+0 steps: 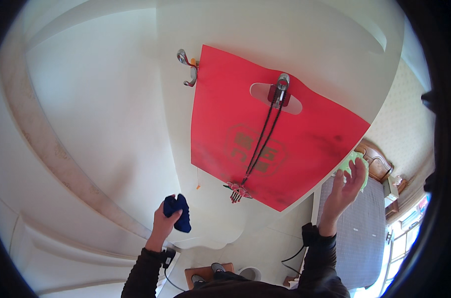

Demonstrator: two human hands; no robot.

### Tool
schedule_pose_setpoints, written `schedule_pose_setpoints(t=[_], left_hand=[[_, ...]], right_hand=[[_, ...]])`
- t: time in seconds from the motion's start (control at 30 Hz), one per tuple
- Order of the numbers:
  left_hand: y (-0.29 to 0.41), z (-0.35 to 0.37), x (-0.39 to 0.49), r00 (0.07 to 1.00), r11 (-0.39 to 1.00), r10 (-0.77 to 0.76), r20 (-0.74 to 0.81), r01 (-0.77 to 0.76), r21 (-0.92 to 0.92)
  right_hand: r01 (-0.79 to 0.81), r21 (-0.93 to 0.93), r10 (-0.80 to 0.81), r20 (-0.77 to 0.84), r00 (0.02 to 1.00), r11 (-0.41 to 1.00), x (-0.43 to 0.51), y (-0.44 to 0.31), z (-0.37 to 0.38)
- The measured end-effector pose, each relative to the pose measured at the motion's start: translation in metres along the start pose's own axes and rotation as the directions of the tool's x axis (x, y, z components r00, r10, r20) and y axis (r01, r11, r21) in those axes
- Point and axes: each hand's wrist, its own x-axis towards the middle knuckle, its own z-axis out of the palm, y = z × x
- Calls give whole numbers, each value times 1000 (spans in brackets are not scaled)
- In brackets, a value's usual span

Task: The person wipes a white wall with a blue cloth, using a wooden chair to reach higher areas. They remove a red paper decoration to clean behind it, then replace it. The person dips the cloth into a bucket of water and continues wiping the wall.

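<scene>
A dark blue cloth (182, 214) is bunched in my left hand (165, 221), in front of the white wall. My right hand (343, 192) is raised at the right with its fingers apart and nothing in it, close to the lower right edge of a red paper bag (218, 111). The bag hangs flat against the wall from a metal hook (283, 82). From the same hook hangs a black beaded cord (272, 128) with a pink flower-shaped pendant (238, 190) at its end. A second metal hook (191, 70) is at the bag's upper left.
Below, my feet stand on a brown stool or low platform (205, 272) beside a round grey bin (250, 273). At the right are a bed with a grey cover (359, 231), a wooden headboard (374, 160) and a bright window (400, 246). A patterned border (61, 152) curves along the left wall.
</scene>
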Motion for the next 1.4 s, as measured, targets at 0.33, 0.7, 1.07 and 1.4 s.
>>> schedule_pose_setpoints(t=[0.33, 0.7, 1.07, 1.4], left_hand=[[54, 25, 88, 998, 987, 53, 39, -47, -155], [126, 48, 183, 978, 986, 65, 198, -33, -161], [130, 58, 191, 978, 999, 35, 208, -27, -37], [111, 55, 199, 967, 997, 72, 244, -60, -54]], right_hand=[[-226, 389, 122, 274, 954, 893, 15, 34, 18], [-310, 419, 154, 365, 918, 853, 25, 40, 18], [-276, 454, 158, 281, 947, 847, 24, 37, 26], [-147, 325, 55, 273, 960, 934, 27, 32, 33]])
